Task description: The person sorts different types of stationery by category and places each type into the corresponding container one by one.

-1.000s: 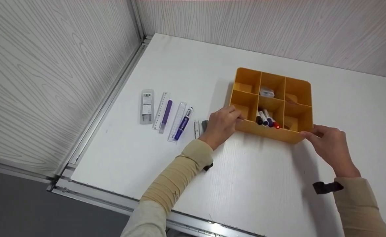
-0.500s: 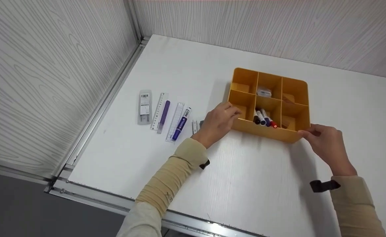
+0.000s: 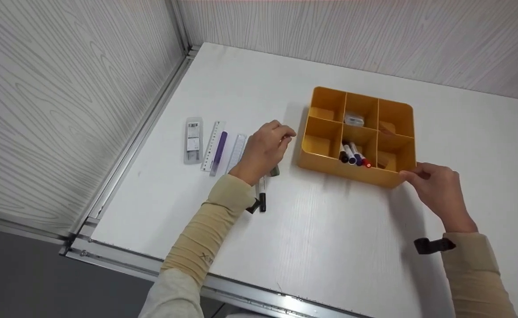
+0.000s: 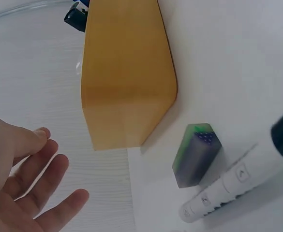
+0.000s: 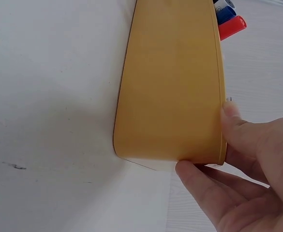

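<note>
A yellow six-compartment organizer box (image 3: 347, 172) sits on the white table; its front middle compartment holds several markers (image 3: 352, 154). My right hand (image 3: 438, 190) pinches the box's near right corner, thumb at the rim and fingers against the side in the right wrist view. Left of the box, my left hand (image 3: 265, 150) hovers with loosely bent fingers, holding nothing. Under it lie a white marker with a dark cap (image 3: 262, 201) and a small green and purple block (image 4: 197, 154). The hand covers part of a clear ruler (image 3: 236, 152).
Farther left on the table lie a clear plastic case with a label (image 3: 193, 140), another ruler (image 3: 212, 145) and a purple pen-like stick (image 3: 219, 152). A clear small item (image 3: 354, 119) sits in the back middle compartment. Wood-grain panels (image 3: 352, 35) rise behind and at left.
My left hand has let go of the box's near left corner and moved left over the marker and ruler. The right hand stays at its corner.
</note>
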The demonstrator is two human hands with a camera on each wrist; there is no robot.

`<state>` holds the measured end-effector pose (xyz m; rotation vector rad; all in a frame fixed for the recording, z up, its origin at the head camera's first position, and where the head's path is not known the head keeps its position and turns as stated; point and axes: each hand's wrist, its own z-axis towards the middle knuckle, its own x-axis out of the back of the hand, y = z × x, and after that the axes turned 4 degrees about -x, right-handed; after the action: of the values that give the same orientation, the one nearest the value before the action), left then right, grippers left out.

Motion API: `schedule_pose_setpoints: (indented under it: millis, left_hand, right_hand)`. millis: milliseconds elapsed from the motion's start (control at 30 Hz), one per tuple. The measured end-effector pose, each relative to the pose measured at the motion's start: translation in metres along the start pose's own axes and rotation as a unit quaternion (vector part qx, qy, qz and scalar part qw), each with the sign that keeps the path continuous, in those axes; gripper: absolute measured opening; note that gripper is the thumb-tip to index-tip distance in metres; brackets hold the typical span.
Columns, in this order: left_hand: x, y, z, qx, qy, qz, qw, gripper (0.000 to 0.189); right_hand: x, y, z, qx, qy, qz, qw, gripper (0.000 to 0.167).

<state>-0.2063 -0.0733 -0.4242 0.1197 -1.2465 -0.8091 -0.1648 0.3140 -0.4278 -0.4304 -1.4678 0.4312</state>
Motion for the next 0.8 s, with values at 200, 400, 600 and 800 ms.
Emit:
schedule_pose_setpoints:
  millis: [200, 400, 600, 800]
  left_hand:
    - [-0.005, -0.013, -0.011, 0.056, -0.065, 0.025, 0.9960, 0.019]
    - [-0.011, -0.017, -0.015, 0.072, -0.158, 0.096, 0.9801, 0.043]
    - [-0.013, -0.015, -0.017, 0.068, -0.199, 0.141, 0.9674, 0.046]
    - [-0.017, -0.016, -0.015, 0.074, -0.194, 0.132, 0.9692, 0.028]
  right_hand:
    - [0.000, -0.001, 0.002, -0.017, -0.017, 0.005, 0.9997, 0.046]
    - [0.000, 0.000, 0.001, -0.027, -0.021, 0.006, 0.9994, 0.045]
    - [-0.001, 0.000, 0.002, -0.022, -0.016, 0.011, 0.9996, 0.044]
    - [0.000, 0.000, 0.002, -0.020, -0.016, 0.016, 0.9996, 0.046]
